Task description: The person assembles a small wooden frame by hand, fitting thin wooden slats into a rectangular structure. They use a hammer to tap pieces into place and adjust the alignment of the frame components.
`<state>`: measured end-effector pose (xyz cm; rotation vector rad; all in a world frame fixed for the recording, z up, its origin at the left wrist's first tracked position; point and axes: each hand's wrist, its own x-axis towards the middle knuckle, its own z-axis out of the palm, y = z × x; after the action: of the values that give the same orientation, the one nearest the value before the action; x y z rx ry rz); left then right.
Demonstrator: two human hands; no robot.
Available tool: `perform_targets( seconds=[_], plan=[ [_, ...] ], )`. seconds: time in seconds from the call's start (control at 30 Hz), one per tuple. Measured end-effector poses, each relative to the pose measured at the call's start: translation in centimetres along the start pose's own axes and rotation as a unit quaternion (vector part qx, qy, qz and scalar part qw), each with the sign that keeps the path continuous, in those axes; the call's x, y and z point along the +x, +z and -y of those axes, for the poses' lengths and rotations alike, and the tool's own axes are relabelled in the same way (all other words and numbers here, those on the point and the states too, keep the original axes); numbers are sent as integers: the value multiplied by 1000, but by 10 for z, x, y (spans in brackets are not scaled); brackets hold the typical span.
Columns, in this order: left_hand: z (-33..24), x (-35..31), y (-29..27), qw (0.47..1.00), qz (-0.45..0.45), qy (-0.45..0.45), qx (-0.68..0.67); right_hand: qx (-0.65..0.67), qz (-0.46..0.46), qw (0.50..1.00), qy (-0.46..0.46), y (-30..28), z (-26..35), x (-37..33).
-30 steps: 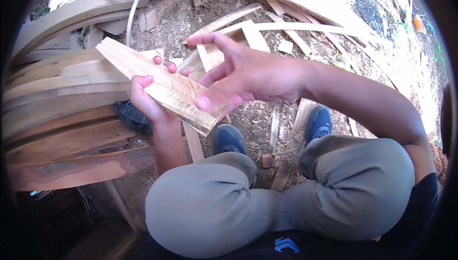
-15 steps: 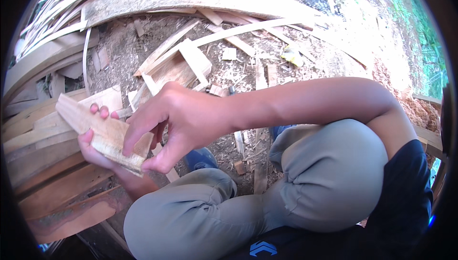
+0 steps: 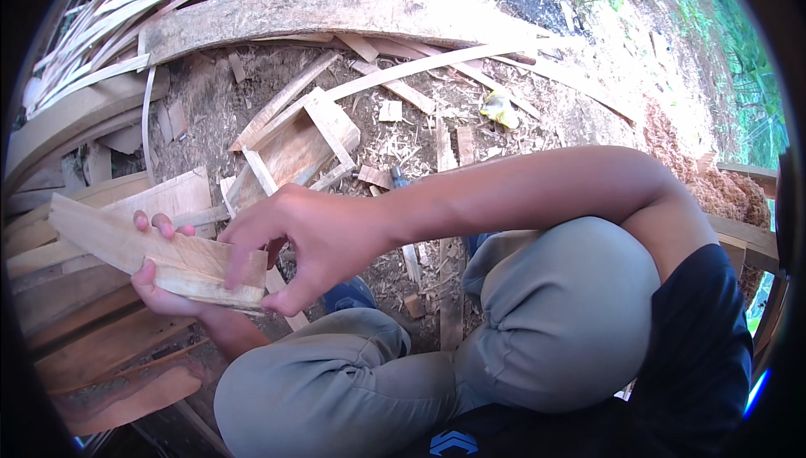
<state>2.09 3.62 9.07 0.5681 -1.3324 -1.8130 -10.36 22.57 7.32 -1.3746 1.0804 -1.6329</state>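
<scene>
A pale wooden board (image 3: 109, 235) is held in front of my left knee, its long narrow end pointing to the left. My left hand (image 3: 159, 290) grips it from beneath, with the thumb on the near edge and fingertips showing over the far edge. A shorter piece of wood (image 3: 189, 277) seems to lie against its near side; I cannot tell whether the two are separate. At the right end, my right hand (image 3: 306, 235) has its fingers bent onto the wood's face and its thumb at the near corner. Part of that end is hidden by the fingers.
Just beyond my hands a wooden frame of slats (image 3: 294, 151) lies on the chip-strewn ground. A hammer-like tool (image 3: 398, 177) is partly hidden behind my right forearm. Stacked planks (image 3: 109, 324) fill the left side. A long board (image 3: 319, 13) lies at the back, near a yellow crumpled item (image 3: 499, 109).
The board has turned, its free end swinging left and nearer to me. My right hand has moved slightly nearer, still at the board's right end. The whole view has shifted a little.
</scene>
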Motion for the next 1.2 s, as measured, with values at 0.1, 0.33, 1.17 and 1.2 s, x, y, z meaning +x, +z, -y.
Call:
perform_targets(
  seconds=[0.1, 0.33, 1.17, 1.2],
  plan=[
    [1, 3, -7, 1000, 24, 17, -7, 195, -59, 976, 82, 4, 1, 3],
    [21, -2, 23, 967, 248, 47, -31, 168, 9, 977, 129, 2, -27, 12],
    [57, -1, 19, 992, 61, -3, 112, -39, -211, 971, 107, -9, -43, -1],
    [57, 1, 21, 992, 52, 9, 118, -64, -249, 961, 104, -6, -52, -6]
  ],
)
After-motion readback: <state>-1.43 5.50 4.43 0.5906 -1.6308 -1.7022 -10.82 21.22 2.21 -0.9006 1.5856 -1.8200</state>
